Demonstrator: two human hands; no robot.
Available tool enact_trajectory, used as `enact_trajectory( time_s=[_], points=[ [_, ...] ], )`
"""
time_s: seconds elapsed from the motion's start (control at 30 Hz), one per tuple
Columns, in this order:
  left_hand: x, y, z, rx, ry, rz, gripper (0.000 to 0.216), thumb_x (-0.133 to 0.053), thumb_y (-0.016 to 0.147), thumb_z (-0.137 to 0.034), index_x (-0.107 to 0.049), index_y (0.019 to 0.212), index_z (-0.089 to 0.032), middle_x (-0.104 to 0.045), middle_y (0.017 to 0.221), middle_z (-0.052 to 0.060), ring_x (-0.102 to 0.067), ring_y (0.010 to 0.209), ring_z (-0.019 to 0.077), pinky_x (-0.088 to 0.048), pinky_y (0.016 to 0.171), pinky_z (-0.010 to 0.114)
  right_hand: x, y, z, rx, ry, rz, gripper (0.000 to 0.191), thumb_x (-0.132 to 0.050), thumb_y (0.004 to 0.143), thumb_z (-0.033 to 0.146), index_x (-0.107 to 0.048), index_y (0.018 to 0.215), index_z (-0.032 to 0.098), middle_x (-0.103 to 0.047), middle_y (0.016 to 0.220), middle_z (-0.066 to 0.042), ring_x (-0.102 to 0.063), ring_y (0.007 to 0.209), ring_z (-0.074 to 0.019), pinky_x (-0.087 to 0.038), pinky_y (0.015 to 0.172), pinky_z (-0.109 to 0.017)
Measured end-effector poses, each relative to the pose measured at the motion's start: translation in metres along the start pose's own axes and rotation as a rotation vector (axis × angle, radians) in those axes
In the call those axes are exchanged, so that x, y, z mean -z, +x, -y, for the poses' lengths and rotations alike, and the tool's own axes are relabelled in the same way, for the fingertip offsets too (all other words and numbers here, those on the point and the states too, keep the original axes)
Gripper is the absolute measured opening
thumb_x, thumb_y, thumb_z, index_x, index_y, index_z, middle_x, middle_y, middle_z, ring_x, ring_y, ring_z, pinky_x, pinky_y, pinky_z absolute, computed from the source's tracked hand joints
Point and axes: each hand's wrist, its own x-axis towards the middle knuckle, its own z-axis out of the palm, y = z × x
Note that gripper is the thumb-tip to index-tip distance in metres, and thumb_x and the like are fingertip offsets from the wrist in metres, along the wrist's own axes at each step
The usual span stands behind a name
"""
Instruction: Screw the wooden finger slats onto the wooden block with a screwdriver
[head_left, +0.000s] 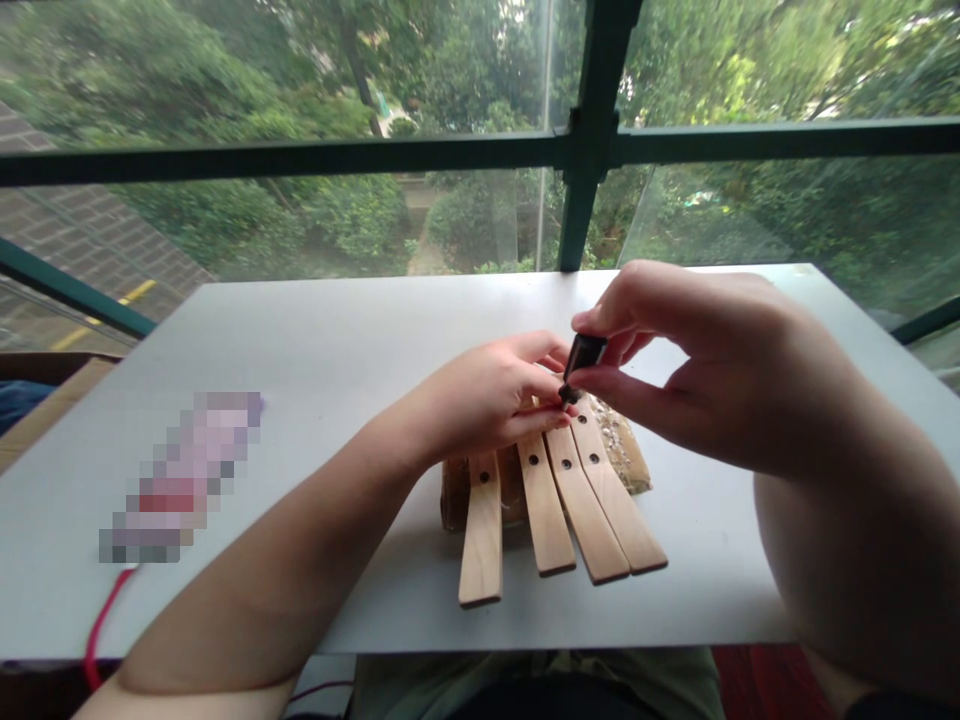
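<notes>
My right hand (637, 350) pinches a short black cylindrical tool (585, 355) between thumb and fingers, tilted with its narrow end down. A small dark piece (568, 394) sits at that lower end; its kind is too small to tell. My left hand (517, 390) reaches in from the left with bent fingers around this dark piece, over the wooden strips. What those fingers grip is partly hidden. Several flat pale wooden strips (549, 520), with dark round holes or screw heads, fan out toward me. Their upper parts rest on a worn brown block (634, 460), largely covered by my left hand.
The white table (360, 330) ends at a green-framed window (450, 152). To the left lies a blurred-out pinkish object (191, 470), with a red cord (101, 620) below it. A cardboard box (64, 405) stands beyond the table's left edge.
</notes>
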Motion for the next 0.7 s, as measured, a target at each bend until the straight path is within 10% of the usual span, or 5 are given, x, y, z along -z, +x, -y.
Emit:
enact_trajectory(
  time_s=[0.37,0.7],
  points=[
    [0.0026,-0.0020,0.0019,0.010,0.056,0.029,0.016,-0.065,0.095,-0.028,-0.079,0.098,-0.022,-0.070,0.117,0.005,-0.069,0.105,0.0164,-0.056,0.093,0.026,0.0092,-0.0033,-0.0021,0.136,0.158,0.119,0.035,-0.061,0.088,0.005,-0.065,0.119,0.020,-0.074,0.108,-0.005,-0.070,0.091,-0.0157,-0.056,0.078,-0.028],
    [0.0016,-0.0005,-0.0014,0.027,0.029,0.031,0.015,-0.065,0.095,-0.027,-0.079,0.098,-0.021,-0.071,0.124,0.006,-0.069,0.106,0.0169,-0.056,0.091,0.027,0.0071,-0.0003,-0.0036,0.069,0.127,0.094,0.021,-0.063,0.089,0.009,-0.069,0.103,0.023,-0.075,0.095,-0.003,-0.067,0.080,-0.0157,-0.053,0.071,-0.029]
  ],
)
